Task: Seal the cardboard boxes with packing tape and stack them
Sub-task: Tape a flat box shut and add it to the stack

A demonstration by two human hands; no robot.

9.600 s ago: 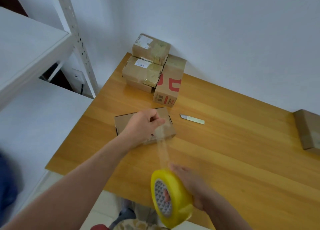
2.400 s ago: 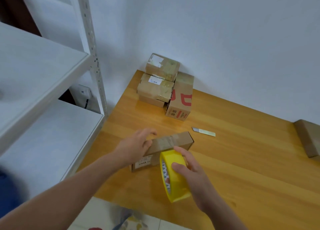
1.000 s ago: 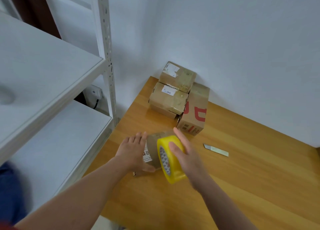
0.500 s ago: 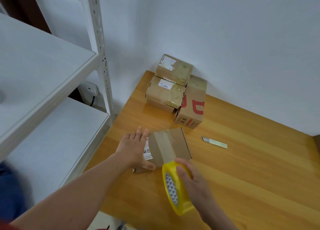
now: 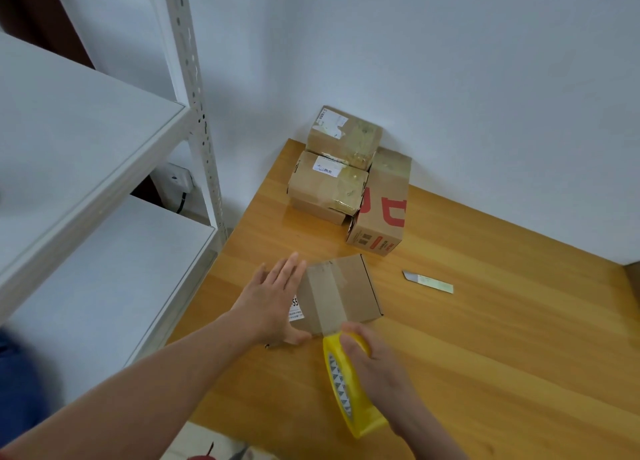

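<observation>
A left hand [image 5: 273, 303] lay flat, fingers straight, against a small cardboard box [image 5: 341, 293]; the right hand [image 5: 377, 366] gripped a yellow tape roll [image 5: 349, 390] beside it

Surroundings of the bench.
We see a honey-coloured wooden table [image 5: 485, 338] against a plain white wall [image 5: 450, 78]; a white perforated-steel shelving unit [image 5: 195, 120] stands at its left, a white wall socket [image 5: 178, 179] behind the upright, and a small flat metal blade [image 5: 428, 281] lies on the tabletop.
</observation>
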